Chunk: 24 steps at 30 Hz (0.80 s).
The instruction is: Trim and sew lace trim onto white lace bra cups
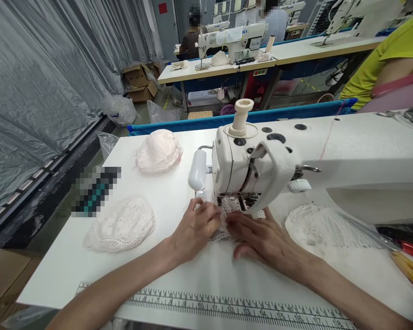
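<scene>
Right under the needle area of a white sewing machine (227,158) lies a piece of white lace (223,237), largely covered by my hands. My left hand (197,229) is closed, its curled fingers pinching the lace at the left of the presser foot. My right hand (266,238) lies flat on the right side of the lace, fingers stretched out and thumb apart. The machine head hides some of its fingertips. Further left on the table are a white lace bundle (122,224) and a pale pink stack of cup-shaped fabric (159,151).
A fringed white lace piece (325,227) rests under the machine arm, beside scissors with yellow handles (408,268). A printed ruler (206,303) runs along the table's front edge. Behind are another sewing table (220,71) and people; one in a yellow shirt (385,59) sits at right.
</scene>
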{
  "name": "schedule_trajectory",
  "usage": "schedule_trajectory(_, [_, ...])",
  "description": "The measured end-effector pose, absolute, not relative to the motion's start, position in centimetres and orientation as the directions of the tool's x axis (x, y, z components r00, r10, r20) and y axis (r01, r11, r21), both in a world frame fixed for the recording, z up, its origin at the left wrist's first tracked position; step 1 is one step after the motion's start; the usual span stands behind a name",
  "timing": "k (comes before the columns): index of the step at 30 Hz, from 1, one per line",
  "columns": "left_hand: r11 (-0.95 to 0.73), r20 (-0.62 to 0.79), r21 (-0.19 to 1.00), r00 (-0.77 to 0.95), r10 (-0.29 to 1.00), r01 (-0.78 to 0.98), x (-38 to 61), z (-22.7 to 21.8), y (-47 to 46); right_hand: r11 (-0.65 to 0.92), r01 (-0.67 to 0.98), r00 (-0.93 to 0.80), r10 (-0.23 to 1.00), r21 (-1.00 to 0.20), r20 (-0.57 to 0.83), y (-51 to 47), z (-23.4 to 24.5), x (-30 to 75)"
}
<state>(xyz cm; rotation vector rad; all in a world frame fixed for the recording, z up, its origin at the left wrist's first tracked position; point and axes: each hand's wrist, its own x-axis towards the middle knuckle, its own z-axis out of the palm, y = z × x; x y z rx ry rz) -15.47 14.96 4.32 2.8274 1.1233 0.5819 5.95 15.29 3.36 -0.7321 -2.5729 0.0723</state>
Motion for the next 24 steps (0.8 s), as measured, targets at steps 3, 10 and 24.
schedule_trajectory(3, [-0.746, 0.288, 0.21, 0.689, 0.665, 0.632, -15.4, 4.9, 13.3, 0.867, 0.465, -0.761, 0.495, -0.179, 0.419, 14.2, 3.8, 6.0])
schedule_trajectory(10, [-0.712, 0.284, 0.139, 0.661, 0.695, 0.689, -14.5, 5.2, 11.9, 0.845, 0.474, -0.668, 0.528, -0.247, 0.524, 13.9, 3.0, 5.2])
schedule_trajectory(24, [-0.735, 0.411, -0.096, 0.699, 0.585, 0.672, -15.1, 5.1, 12.2, 0.844, 0.494, -0.685, 0.525, -0.208, 0.505, 13.8, 2.5, 5.2])
